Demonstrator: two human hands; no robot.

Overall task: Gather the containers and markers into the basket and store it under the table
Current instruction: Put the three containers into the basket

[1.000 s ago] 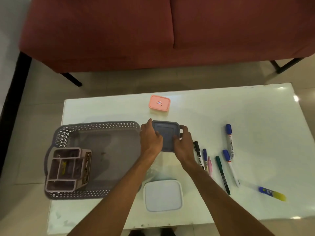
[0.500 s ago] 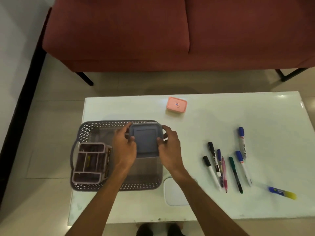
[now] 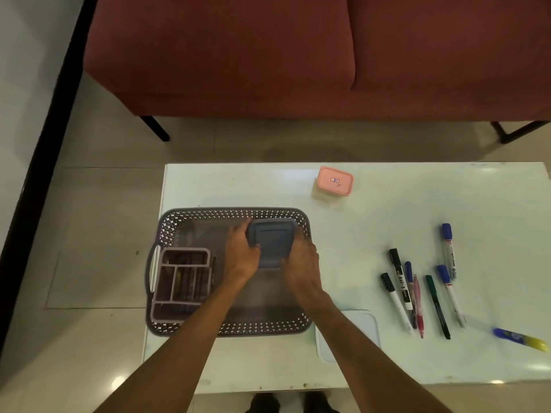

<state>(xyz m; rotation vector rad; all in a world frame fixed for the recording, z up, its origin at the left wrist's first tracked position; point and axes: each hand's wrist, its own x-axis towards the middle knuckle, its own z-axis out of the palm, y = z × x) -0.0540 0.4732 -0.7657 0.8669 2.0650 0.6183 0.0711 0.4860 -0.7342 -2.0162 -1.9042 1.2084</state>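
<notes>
Nearest me, at six o'clock, a white-lidded container (image 3: 362, 326) sits on the table (image 3: 238, 186) edge, partly hidden by the right forearm. Just beyond, at nine o'clock, I see the grey basket (image 3: 232, 213) with a divided organizer (image 3: 182, 281) in its left end. Both hands are inside it now: left hand (image 3: 240, 257) and right hand (image 3: 299, 263) clamp the grey-lidded container (image 3: 272, 239) between them, fingers pressed on its opposite sides, at the basket's far right corner. I cannot tell whether it touches the basket floor. Out at three o'clock the markers (image 3: 417, 293) lie loose on the table, one blue-and-yellow marker (image 3: 520, 339) well apart. Farther, at twelve o'clock, stands the pink-lidded container (image 3: 335, 181). Beyond the table, a red sofa (image 3: 298, 55).
</notes>
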